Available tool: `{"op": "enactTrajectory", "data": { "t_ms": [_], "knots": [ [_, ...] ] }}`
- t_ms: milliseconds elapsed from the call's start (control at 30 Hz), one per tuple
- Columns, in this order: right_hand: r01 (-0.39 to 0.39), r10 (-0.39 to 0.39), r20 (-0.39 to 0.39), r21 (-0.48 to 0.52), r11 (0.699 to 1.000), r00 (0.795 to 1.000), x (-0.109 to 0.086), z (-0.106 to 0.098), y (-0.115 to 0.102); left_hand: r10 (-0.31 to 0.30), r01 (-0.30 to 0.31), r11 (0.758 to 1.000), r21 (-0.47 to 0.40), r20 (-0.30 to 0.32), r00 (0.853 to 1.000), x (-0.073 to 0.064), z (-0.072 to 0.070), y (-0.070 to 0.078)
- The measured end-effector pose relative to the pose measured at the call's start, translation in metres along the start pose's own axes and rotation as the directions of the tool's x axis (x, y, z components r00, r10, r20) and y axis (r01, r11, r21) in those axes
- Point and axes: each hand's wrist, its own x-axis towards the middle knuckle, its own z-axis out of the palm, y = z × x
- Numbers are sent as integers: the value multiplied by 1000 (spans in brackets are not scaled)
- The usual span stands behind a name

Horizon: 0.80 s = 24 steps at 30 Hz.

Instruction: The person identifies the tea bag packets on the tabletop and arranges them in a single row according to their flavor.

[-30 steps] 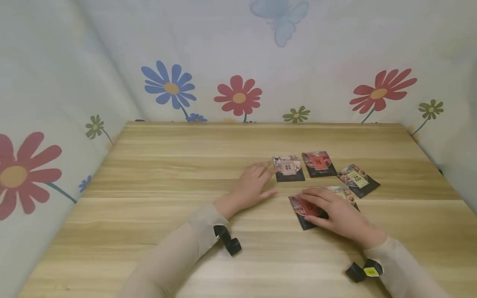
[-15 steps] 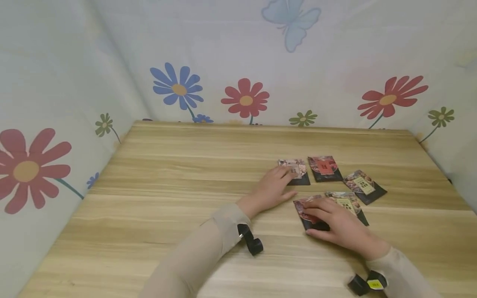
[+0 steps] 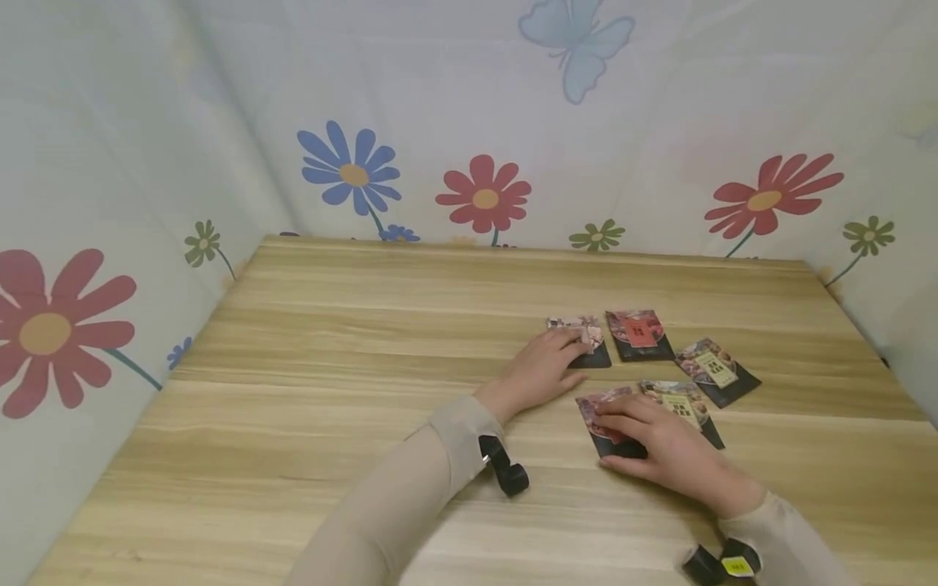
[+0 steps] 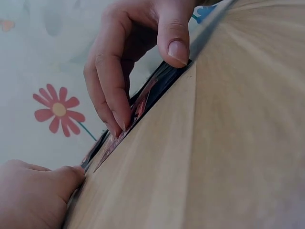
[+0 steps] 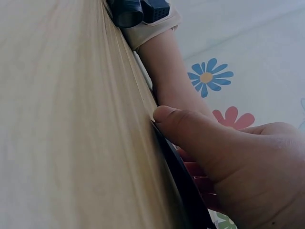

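My left hand (image 3: 538,366) lies over the packet with a pale pink label (image 3: 599,358), its fingertips on the printed face. In the left wrist view its fingers (image 4: 116,107) bend down onto that flat packet (image 4: 162,86), with the thumb by the near edge. My right hand (image 3: 670,452) rests on a packet with a red label (image 3: 595,419), covering much of it. In the right wrist view the thumb (image 5: 171,121) touches the dark edge of that packet (image 5: 178,171). Both packets lie flat on the table.
A red-labelled packet (image 3: 640,334) lies at the back. Two yellow-labelled packets lie to the right, one farther out (image 3: 718,373) and one partly behind the right hand (image 3: 681,407). The wooden table (image 3: 352,325) ends at a flowered cloth wall (image 3: 645,106).
My left hand has moved right and onto the pink-labelled packet, which it now partly covers. My right hand has stayed on the red-labelled packet. The head view has shifted slightly.
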Motion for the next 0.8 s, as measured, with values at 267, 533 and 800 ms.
{"op": "enactTrajectory", "data": {
  "t_ms": [267, 533, 800],
  "knots": [
    [-12, 12, 1, -2, 1000, 1000, -2, -1, 0, 2, -2, 1000, 15, 20, 1000, -2, -1, 4],
    [-2, 2, -17, 1, 1000, 1000, -1, -2, 2, 10, -10, 999, 48, 1, 1000, -3, -4, 4],
    [0, 0, -28, 23, 1000, 1000, -1, 2, 1, 21, -20, 998, 56, -5, 1000, -7, -2, 3]
  ]
}}
